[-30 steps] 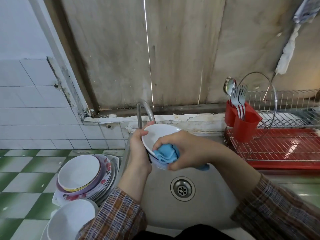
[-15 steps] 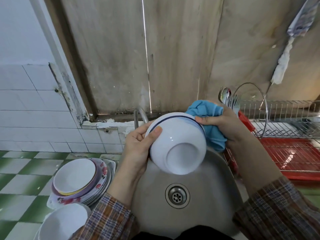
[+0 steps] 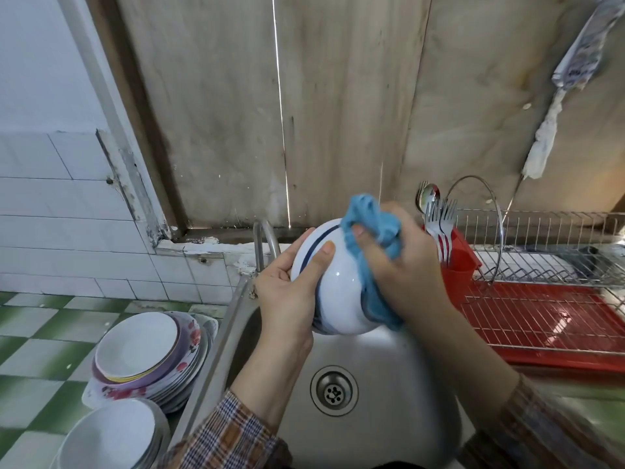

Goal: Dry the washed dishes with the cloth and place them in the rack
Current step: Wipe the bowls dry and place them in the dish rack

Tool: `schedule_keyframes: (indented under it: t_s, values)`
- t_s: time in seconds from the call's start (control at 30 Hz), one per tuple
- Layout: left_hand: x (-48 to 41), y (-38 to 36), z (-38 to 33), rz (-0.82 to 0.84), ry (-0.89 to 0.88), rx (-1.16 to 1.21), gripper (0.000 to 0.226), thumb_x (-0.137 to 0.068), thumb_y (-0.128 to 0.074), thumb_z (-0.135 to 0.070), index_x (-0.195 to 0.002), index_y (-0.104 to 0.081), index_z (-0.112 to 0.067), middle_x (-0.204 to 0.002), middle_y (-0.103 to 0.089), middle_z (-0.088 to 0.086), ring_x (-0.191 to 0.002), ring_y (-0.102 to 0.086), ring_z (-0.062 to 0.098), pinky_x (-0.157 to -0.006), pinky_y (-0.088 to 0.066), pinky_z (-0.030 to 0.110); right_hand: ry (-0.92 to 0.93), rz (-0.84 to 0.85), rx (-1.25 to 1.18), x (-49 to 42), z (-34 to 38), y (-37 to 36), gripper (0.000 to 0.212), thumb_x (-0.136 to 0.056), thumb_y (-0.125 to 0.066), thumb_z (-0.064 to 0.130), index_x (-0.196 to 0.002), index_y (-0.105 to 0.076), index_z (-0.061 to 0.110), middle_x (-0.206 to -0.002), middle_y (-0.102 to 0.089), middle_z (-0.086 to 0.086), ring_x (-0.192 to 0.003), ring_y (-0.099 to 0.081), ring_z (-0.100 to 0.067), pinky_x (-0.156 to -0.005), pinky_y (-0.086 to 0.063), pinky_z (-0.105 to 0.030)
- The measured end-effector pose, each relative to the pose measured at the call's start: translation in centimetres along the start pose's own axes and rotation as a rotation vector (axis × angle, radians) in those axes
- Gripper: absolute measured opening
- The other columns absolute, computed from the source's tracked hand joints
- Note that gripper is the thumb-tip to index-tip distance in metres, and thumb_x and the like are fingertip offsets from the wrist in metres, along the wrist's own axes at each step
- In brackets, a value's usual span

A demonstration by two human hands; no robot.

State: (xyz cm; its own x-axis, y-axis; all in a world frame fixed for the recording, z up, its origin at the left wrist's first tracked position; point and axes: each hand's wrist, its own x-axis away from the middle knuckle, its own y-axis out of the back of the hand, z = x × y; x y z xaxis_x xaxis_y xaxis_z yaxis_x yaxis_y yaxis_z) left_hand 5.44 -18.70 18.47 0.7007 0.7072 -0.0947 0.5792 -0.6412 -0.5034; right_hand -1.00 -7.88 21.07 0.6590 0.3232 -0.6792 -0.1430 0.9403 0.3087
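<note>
A second ago the bunched sky-blue cloth (image 3: 371, 215) was down inside the white ceramic bowl with a dark blue band near its rim (image 3: 338, 282). Half a second ago the bowl was turned with its base toward the camera. Now the cloth lies over the bowl's outer wall on the 3 o'clock side, from the rim at 12 o'clock down toward the foot. By my reading the inside is done and the outside is being wiped, so the move to the rack comes soon.

The left hand (image 3: 287, 299) grasps the bowl from 9 o'clock, its thumb laid across the blue band. The right hand (image 3: 411, 275) is clenched round the cloth and presses it against the bowl. The bowl is held tilted in mid-air over the stainless steel sink (image 3: 399, 360), above the drain at 6 o'clock. Its glaze is glossy, with a bright highlight, and I can see no drops.

The chrome wire dish rack on a red tray (image 3: 541, 319) waits at 3 o'clock, with no dishes in its visible part. Stacked white and floral plates (image 3: 145, 350) sit at 8 o'clock.
</note>
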Motion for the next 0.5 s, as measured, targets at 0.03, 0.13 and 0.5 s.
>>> schedule_keyframes:
  t_s: [0.03,0.13,0.5]
  values:
    - [0.1,-0.2,0.0,-0.022,-0.007,0.017,0.023,-0.078,-0.074,-0.006,-0.096,-0.072,-0.02,-0.09,-0.076,0.001,-0.077,-0.07,0.012,-0.068,-0.056,0.023,-0.072,-0.1,-0.028,-0.5,-0.7,0.1,0.019,-0.088,-0.063,0.025,-0.076,-0.05,0.03,-0.062,-0.052,0.012,-0.056,-0.051,0.001,-0.058,-0.041,-0.012]
    - [0.3,-0.6,-0.1,-0.124,-0.021,0.029,0.023,-0.077,-0.076,-0.01,-0.096,-0.072,-0.022,-0.082,-0.076,-0.005,-0.072,-0.069,0.008,-0.065,-0.056,0.021,-0.056,-0.233,-0.012,-0.4,-1.6,-0.4,0.021,-0.09,-0.06,0.007,-0.084,-0.054,0.026,-0.064,-0.052,0.016,-0.055,-0.053,0.004,-0.053,-0.038,-0.008]
    - [-0.5,0.3,-0.3,-0.213,-0.022,-0.038,0.019,-0.079,-0.077,-0.015,-0.09,-0.071,-0.029,-0.078,-0.075,-0.013,-0.072,-0.068,0.005,-0.068,-0.058,0.023,0.022,-0.081,0.023,3.0,-3.2,-1.2,0.041,-0.077,-0.057,0.028,-0.102,-0.061,-0.004,-0.116,-0.065,-0.017,-0.098,-0.065,-0.041,-0.079,-0.05,-0.028]
